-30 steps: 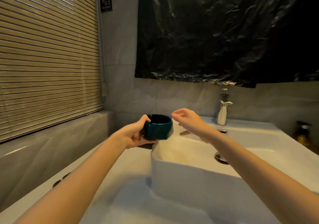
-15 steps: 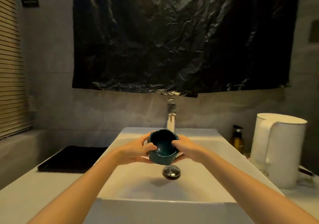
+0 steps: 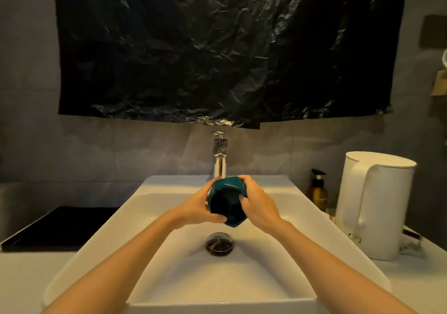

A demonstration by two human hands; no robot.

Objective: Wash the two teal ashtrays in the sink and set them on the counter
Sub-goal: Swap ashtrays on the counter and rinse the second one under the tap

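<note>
Right, fingers (image 3: 243, 181) first: both sets are curled round the ashtray (image 3: 228, 204). The left hand (image 3: 198, 208) cups its left side with the thumb under the lower edge. The right hand (image 3: 261, 207) grips the right side, thumb at the rim of the dark face. It's a teal, glossy, faceted piece tipped on its side with a dark hexagonal face towards the camera; mouth or base, I cannot tell. It's held in the air over the sink (image 3: 101, 246), just in front of the chrome tap (image 3: 220, 168), which it partly hides. Below, nearer the camera, sits the round metal drain (image 3: 219, 244) in the smooth white rectangular basin. On the pale surface (image 3: 26, 279) to the right stand an amber pump bottle (image 3: 317, 191) and, nearer, a tall white kettle (image 3: 377, 204) with a loop handle. To the left lies a flat black tray (image 3: 55, 226). Behind the tap, a crinkled black plastic sheet (image 3: 217, 47) hangs on the grey tiled wall (image 3: 121, 149).
</note>
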